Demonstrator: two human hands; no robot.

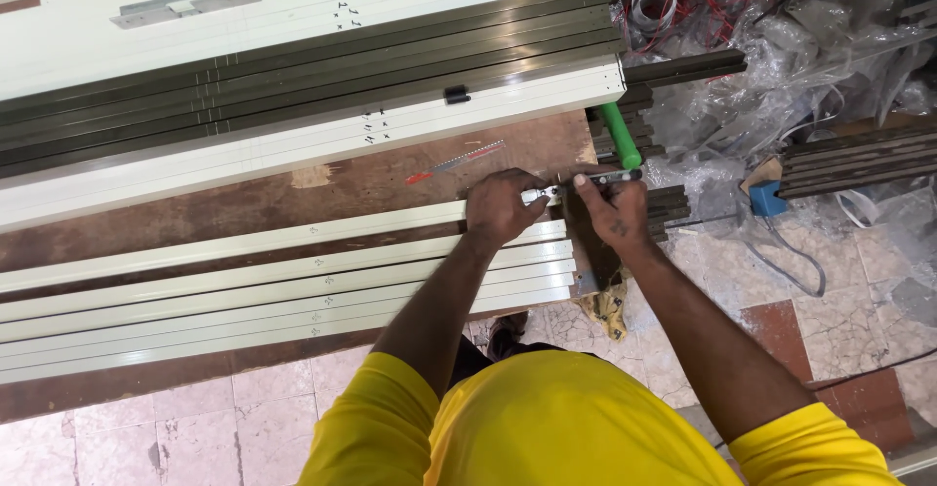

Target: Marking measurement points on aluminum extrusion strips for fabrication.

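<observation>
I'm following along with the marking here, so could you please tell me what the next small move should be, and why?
Probably slide the square to the next cream bar. Both hands, left and right, pinch a small silver tool at the top bar's end, and the bars below lie flush beside it.

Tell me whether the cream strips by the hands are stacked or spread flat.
Spread flat: the cream strips lie side by side in one layer on the brown workbench, ends near the left hand.

Cream metal profiles (293, 281): six long, narrow lengths, laid flat side by side on the brown worktop (371, 188), ends aligned. Small metal tool (586, 185): slim, silvery-dark, held horizontally at the topmost profile's end.
</observation>
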